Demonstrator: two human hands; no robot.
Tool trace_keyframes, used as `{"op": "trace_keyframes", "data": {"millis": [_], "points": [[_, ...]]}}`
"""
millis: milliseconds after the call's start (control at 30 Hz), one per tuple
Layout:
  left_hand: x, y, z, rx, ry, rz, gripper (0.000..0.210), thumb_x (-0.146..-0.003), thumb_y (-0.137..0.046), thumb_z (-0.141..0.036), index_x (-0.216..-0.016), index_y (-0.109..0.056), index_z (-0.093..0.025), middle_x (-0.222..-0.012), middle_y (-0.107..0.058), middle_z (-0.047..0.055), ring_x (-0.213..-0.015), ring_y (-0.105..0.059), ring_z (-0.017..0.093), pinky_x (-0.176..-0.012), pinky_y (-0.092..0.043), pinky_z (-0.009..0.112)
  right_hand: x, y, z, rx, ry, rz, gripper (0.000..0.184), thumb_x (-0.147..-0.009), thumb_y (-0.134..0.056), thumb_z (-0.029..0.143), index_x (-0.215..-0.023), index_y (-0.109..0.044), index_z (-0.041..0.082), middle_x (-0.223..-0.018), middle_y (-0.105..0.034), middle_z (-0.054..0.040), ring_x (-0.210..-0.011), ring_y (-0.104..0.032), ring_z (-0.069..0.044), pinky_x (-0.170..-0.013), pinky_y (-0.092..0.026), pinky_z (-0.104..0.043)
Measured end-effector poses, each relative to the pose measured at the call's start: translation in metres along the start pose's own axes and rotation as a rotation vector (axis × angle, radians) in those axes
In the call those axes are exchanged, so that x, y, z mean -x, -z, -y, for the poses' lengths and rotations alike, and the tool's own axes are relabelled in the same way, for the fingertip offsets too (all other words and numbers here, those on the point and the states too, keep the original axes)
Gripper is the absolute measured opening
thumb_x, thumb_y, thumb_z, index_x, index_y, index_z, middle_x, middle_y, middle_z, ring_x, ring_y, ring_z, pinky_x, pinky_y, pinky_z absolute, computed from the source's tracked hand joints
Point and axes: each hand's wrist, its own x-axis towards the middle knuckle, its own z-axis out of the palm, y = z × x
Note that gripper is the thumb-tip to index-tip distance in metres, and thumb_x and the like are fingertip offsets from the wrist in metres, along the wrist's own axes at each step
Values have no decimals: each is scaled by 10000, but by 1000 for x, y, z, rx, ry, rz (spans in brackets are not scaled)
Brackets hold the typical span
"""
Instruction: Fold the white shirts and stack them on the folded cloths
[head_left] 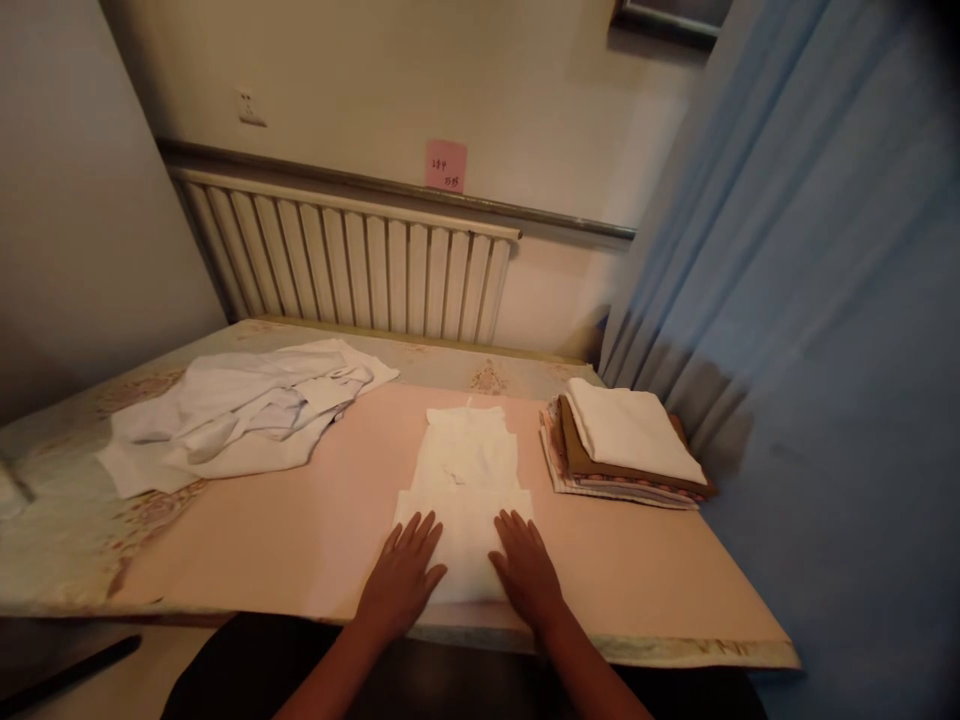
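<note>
A white garment (471,455), partly folded, lies on the pink sheet (285,530) in front of me. Its near part is doubled over into a wider flat panel close to the table's front edge. My left hand (405,570) rests flat on the left side of that panel, fingers spread. On its right side lies my right hand (529,565), also flat with fingers apart. Neither hand grips anything. The far part of the garment is narrower and has a few small creases.
At the left lies a rumpled heap of white clothing (240,410). A stack of folded clothes (630,440), white and brown on top, sits at the right beside a blue curtain (825,350). Behind the table (52,540) are a radiator (360,260) and a wall.
</note>
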Motion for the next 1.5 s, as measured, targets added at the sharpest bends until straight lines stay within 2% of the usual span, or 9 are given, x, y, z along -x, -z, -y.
{"op": "trace_keyframes", "data": {"millis": [300, 500, 700, 867, 1000, 1100, 1267, 1400, 1500], "points": [[35, 18, 15, 20, -141, 29, 689, -879, -459, -545, -1472, -252, -260, -1500, -359, 55, -1381, -327, 229, -1110, -321, 429, 45, 20, -15, -128, 115, 112, 683, -830, -609, 369, -1445, -341, 238, -1485, -361, -81, -1394, -276, -273, -1136, -256, -525], [38, 0, 24, 32, -141, -124, 531, -901, -488, -382, -1403, -394, -234, -1376, -531, 74, -1295, -461, 214, -1066, -398, 421, 47, 10, -21, -136, 104, 38, 595, -806, -524, 158, -1390, -436, 229, -1410, -478, -75, -1349, -373, -242, -1118, -309, -508], [42, -3, 31, 117, -89, -149, 502, -876, -462, -212, -1375, -441, -266, -1368, -541, 44, -1289, -470, 196, -1077, -400, 404, 51, -3, -34, -139, 126, -68, 624, -737, -437, 65, -1335, -508, 228, -1358, -536, -56, -1296, -453, -216, -1091, -360, -498], [37, -7, 45, 270, -11, -168, 404, -891, -459, -346, -1273, -567, -269, -1332, -573, 52, -1258, -504, 208, -1019, -463, 350, 43, 2, -45, -249, 27, -150, 461, -799, -469, 158, -1232, -608, 234, -1286, -598, -68, -1210, -544, -219, -1016, -463, -426], [28, -9, 54, 379, -7, -196, 466, -917, -337, -532, -1089, -680, -268, -1178, -678, 44, -1131, -609, 193, -936, -519, 304, 29, 17, -44, -384, -28, -149, 291, -851, -466, 249, -1003, -712, 226, -1127, -691, -80, -1135, -602, -226, -964, -499, -423], [32, 1, 52, 415, 14, -212, 520, -924, -283, -559, -1087, -680, -267, -1165, -685, 43, -1119, -616, 187, -929, -523, 294, 28, 33, -36, -440, -39, -137, 284, -879, -453, 314, -968, -711, 235, -1049, -719, -74, -1094, -627, -227, -990, -469, -445], [62, 38, 34, 447, 21, -259, 435, -924, -335, -517, -1181, -622, -315, -1214, -657, 18, -1178, -572, 203, -1003, -484, 368, 56, 67, -17, -526, 20, -184, 330, -891, -460, 457, -1052, -671, 261, -1079, -706, -64, -1129, -600, -255, -1079, -349, -501], [82, 67, 17, 540, 134, -260, 370, -925, -362, -469, -1139, -631, -332, -1146, -685, -1, -1094, -621, 196, -926, -535, 340, 84, 89, 3, -626, -117, -161, 391, -899, -416, 530, -1042, -677, 276, -1065, -699, -75, -1121, -591, -276, -980, -454, -428], [76, 86, 5, 643, 304, -210, 302, -916, -412, -408, -1031, -661, -281, -1015, -714, 2, -933, -668, 172, -789, -557, 258, 85, 98, 17, -669, -257, -212, 380, -898, -416, 508, -937, -690, 249, -936, -705, -81, -914, -652, -259, -802, -516, -338]]}}
